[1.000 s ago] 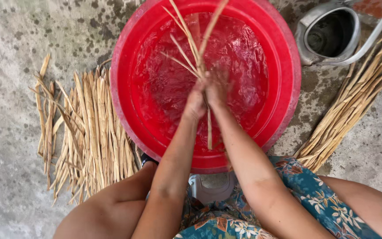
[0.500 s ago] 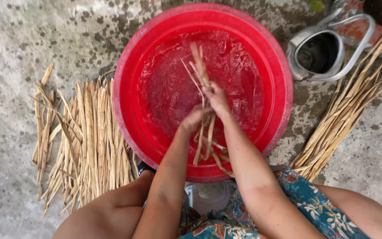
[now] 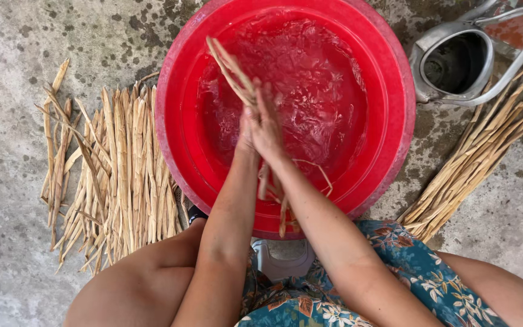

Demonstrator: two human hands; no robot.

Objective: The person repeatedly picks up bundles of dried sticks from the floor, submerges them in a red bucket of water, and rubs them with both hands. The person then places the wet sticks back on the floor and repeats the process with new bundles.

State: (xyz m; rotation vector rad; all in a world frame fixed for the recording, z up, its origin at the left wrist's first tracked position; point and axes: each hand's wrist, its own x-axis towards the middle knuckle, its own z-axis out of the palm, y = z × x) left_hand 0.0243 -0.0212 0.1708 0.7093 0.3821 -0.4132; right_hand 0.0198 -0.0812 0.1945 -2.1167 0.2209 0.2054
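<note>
Two hands meet palm to palm above the red plastic basin (image 3: 394, 139), with a small bundle of wet fibre strips (image 3: 232, 66) pressed between them. The right hand (image 3: 269, 124) lies on top, its fingers straight and close together, pointing away from the person, flat against the strips rather than curled round them. The left hand (image 3: 246, 130) is mostly hidden beneath it; only its edge and wrist show, so how far its fingers bend cannot be told, though it presses the bundle from the other side. Upper ends of the strips stick out past the fingertips toward the far left of the basin, and lower ends hang down between the wrists, over the near rim. Both forearms rise from the person's lap and converge at the wrists over the middle of the water.

Rippled water fills the basin, which sits on a stained concrete floor (image 3: 7, 151). Left of the basin lies a spread heap of dry pale strips (image 3: 116, 181); a second bundle of strips (image 3: 479, 157) lies to its right, just beside a metal watering can (image 3: 455, 66).
</note>
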